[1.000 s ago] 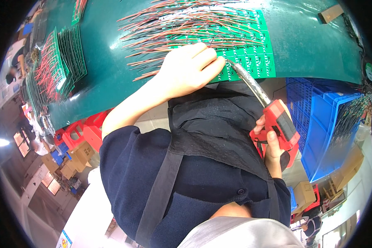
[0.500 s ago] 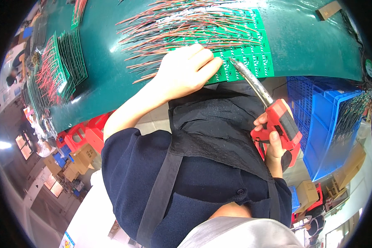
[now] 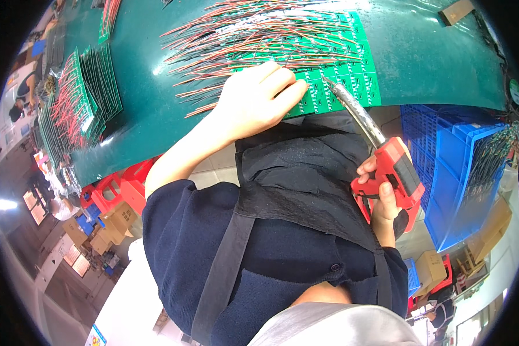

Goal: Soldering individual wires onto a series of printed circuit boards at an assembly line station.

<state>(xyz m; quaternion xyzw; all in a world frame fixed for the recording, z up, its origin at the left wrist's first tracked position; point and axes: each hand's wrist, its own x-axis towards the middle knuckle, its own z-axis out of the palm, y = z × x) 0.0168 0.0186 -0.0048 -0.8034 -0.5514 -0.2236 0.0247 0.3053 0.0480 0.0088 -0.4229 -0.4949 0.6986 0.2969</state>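
Observation:
A panel of green circuit boards (image 3: 360,55) lies on the table near its front edge. Rows of red and black wires (image 3: 213,55) cover much of it, their free ends pointing left. My left hand (image 3: 259,101) rests at the panel's near side with curled fingers; whatever is between the fingertips is hidden. In my right hand (image 3: 383,199) is a red soldering gun (image 3: 406,173), gripped by its handle. Its long metal barrel slants up and left, the tip just over the boards, a little right of my left hand's fingers.
The green table (image 3: 138,109) holds stacked boards with wires (image 3: 83,95) at the left and a small cardboard box (image 3: 457,12) at the far right. Blue crates (image 3: 452,179), one holding wired parts, stand right of me. Red stools (image 3: 106,193) are below the table's left edge.
The soldering gun has shifted slightly right, its tip drawing a little away from my left hand's fingers. My left hand has barely moved.

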